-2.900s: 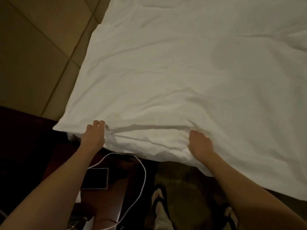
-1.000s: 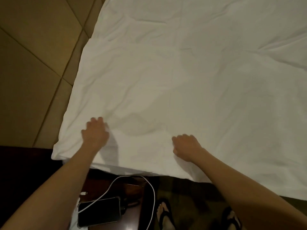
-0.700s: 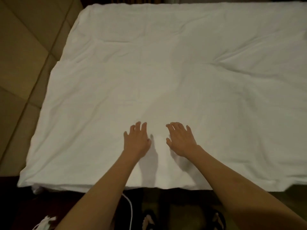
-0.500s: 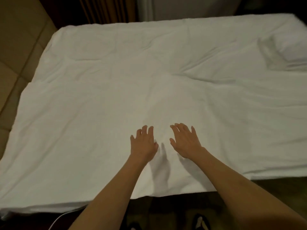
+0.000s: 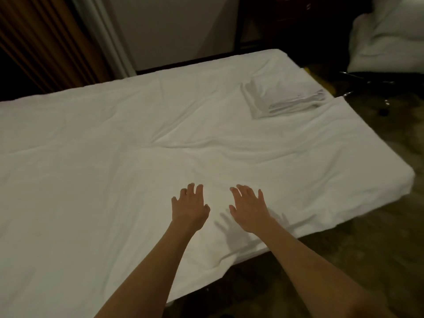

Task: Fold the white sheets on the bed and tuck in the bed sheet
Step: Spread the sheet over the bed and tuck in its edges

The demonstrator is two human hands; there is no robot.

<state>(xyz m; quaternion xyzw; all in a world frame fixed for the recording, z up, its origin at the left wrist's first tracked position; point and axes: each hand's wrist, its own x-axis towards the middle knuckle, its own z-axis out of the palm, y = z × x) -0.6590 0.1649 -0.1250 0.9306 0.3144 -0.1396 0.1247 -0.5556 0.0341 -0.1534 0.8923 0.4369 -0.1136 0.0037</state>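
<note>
Curtains (image 5: 46,42) in brown folds hang at the far left, behind the bed. White bed sheet (image 5: 103,175) covers the mattress from there across to the right edge, mostly flat, with one long crease running through its middle toward the far right corner. Near the front edge the left hand (image 5: 189,206) hovers just above the sheet, palm down, fingers loosely spread and holding nothing; its shadow falls on the cloth beside it. Just to its right the right hand (image 5: 249,208) is the same, flat and empty, likely poised to smooth the cloth outward. Farther right, near the far corner, a folded sheet (image 5: 284,97) lies on the bed, probably set aside so the surface stays free. Tucking the hanging front edge appears yet to be done. More white bedding (image 5: 387,37) sits beyond, far right.
</note>
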